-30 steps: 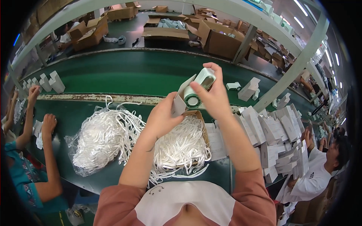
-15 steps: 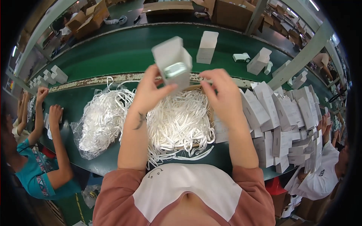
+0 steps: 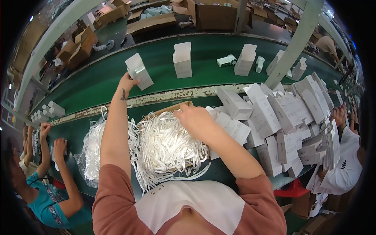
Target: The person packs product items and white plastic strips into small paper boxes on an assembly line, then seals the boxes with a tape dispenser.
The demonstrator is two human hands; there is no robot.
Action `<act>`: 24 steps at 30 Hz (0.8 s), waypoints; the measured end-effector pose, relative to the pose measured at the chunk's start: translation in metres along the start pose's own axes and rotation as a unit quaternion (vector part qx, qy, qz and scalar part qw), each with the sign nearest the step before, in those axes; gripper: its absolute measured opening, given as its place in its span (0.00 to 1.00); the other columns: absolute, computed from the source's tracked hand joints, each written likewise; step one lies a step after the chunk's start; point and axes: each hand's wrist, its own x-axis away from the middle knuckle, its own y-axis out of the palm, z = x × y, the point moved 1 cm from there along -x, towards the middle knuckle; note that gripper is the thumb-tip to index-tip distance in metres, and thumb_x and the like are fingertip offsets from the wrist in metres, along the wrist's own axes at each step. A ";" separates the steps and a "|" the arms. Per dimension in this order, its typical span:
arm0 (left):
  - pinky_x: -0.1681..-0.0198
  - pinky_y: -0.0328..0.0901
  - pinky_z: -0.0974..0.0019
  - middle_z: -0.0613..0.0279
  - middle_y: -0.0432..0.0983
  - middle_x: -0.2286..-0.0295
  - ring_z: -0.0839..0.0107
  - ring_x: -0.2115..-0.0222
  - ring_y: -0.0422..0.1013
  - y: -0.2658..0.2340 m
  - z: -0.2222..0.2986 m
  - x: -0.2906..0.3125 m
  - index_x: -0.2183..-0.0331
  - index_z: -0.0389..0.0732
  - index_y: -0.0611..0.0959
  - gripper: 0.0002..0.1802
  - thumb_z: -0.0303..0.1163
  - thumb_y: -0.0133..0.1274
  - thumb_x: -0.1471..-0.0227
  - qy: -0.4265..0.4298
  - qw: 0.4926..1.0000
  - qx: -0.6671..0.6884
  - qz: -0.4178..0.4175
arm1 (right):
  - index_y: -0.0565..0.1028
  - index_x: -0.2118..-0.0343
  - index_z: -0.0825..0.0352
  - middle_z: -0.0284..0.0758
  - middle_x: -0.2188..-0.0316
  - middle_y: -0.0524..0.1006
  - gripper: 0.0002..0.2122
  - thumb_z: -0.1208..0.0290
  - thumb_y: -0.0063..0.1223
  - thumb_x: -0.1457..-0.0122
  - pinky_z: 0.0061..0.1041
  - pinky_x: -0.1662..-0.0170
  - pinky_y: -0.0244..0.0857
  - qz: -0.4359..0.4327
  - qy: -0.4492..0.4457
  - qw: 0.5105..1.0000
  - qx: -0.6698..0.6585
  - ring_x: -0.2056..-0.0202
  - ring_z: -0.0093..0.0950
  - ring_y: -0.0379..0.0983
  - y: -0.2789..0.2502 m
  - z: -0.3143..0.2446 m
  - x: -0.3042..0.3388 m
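My left hand (image 3: 128, 83), stretched out to the far left, grips the side of a white cardboard box (image 3: 145, 80) over the green belt. The box's flap is up and something pale and shiny shows in its opening. My right hand (image 3: 196, 120) reaches down at the far edge of a cardboard tray heaped with white straps (image 3: 166, 143). Its fingers are bent and drawn together on the straps, their tips partly hidden. Beside the heap, a clear plastic bag (image 3: 93, 150) holds more white straps.
Further along the green belt (image 3: 105, 88) stand other open white boxes (image 3: 183, 62) and small white devices (image 3: 226, 60). A big pile of white boxes (image 3: 270, 117) leans at my right. Co-workers sit on both sides; a metal post (image 3: 299, 43) rises at the right.
My left hand has carried the white box left and away from me onto the belt area. My right hand has dropped from beside the box to the straps. The view has shifted right.
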 end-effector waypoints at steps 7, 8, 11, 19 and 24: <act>0.52 0.58 0.63 0.55 0.62 0.54 0.62 0.53 0.60 0.058 0.071 0.024 0.49 0.40 0.62 0.39 0.26 0.58 0.67 0.345 0.886 -0.245 0.191 | 0.74 0.77 0.65 0.38 0.72 0.70 0.03 0.74 0.49 0.54 0.30 0.69 0.67 -0.029 -0.015 0.999 0.040 0.70 0.33 0.72 0.014 0.005 0.002; 0.51 0.58 0.62 0.53 0.61 0.53 0.60 0.51 0.58 0.078 0.083 0.030 0.47 0.40 0.59 0.42 0.27 0.58 0.67 0.360 0.906 -0.202 0.098 | 0.74 0.77 0.65 0.38 0.72 0.70 0.03 0.74 0.49 0.54 0.30 0.69 0.67 -0.031 -0.018 0.999 0.038 0.70 0.33 0.72 0.011 0.004 0.003; 0.50 0.58 0.63 0.50 0.58 0.50 0.59 0.49 0.56 0.113 0.061 -0.002 0.45 0.40 0.55 0.47 0.27 0.58 0.67 0.263 0.946 -0.189 0.006 | 0.72 0.77 0.67 0.38 0.74 0.70 0.01 0.76 0.49 0.53 0.27 0.71 0.66 -0.004 -0.033 0.998 -0.044 0.73 0.31 0.71 -0.017 -0.004 0.000; 0.51 0.58 0.65 0.53 0.67 0.56 0.64 0.54 0.64 0.136 0.038 -0.014 0.50 0.37 0.64 0.37 0.22 0.58 0.65 0.080 0.986 -0.050 -0.140 | 0.63 0.76 0.65 0.44 0.68 0.74 0.03 0.76 0.43 0.47 0.19 0.72 0.65 0.032 0.053 0.685 -0.726 0.76 0.23 0.71 -0.063 0.003 0.002; 0.55 0.61 0.67 0.58 0.72 0.61 0.68 0.58 0.67 0.118 0.088 0.043 0.55 0.38 0.69 0.31 0.24 0.60 0.65 0.160 0.948 -0.188 -0.199 | 0.63 0.75 0.65 0.43 0.69 0.73 0.03 0.74 0.40 0.45 0.19 0.70 0.66 0.242 0.024 0.666 -0.706 0.74 0.25 0.72 -0.080 0.009 0.007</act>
